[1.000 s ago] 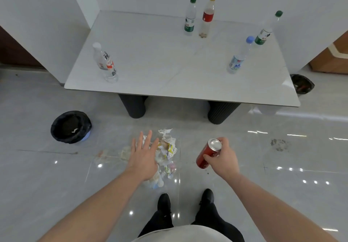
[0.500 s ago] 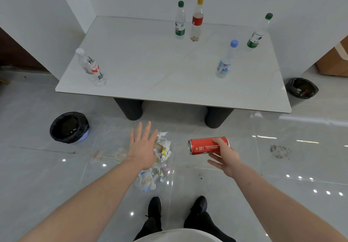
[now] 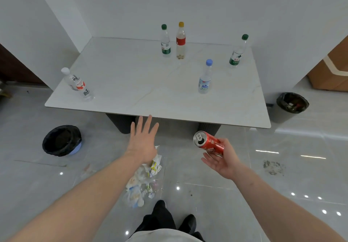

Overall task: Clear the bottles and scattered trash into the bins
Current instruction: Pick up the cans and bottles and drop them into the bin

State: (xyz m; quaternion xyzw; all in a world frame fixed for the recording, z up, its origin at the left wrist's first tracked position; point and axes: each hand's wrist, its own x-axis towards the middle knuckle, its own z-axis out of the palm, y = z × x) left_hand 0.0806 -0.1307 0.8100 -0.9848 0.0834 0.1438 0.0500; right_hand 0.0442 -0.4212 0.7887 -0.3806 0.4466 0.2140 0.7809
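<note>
right hand [image 3: 224, 159] loosely cradles can [image 3: 209, 142], fingers half open | left hand [image 3: 143, 142] spread, empty | risk: sideways can slips, dribbles; bins [image 3: 62, 140] well apart

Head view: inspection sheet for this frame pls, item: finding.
Surface: white table, top bare apart from bottles.
Job's things: five capped bottles upright on the table: white-cap bottle near the left edge, green-cap bottle beside yellow-cap bottle at the back, blue-cap bottle, second green-cap bottle at the right. Red can, opened.
Clutter: trash pile on the floor by the feet.
Hands: left hand open, empty, above the pile; right hand holds the can.
Cables: nothing seen.
Surroundings: black-lined bin left of the table, second bin right, holding some trash; stain on tiles.
</note>
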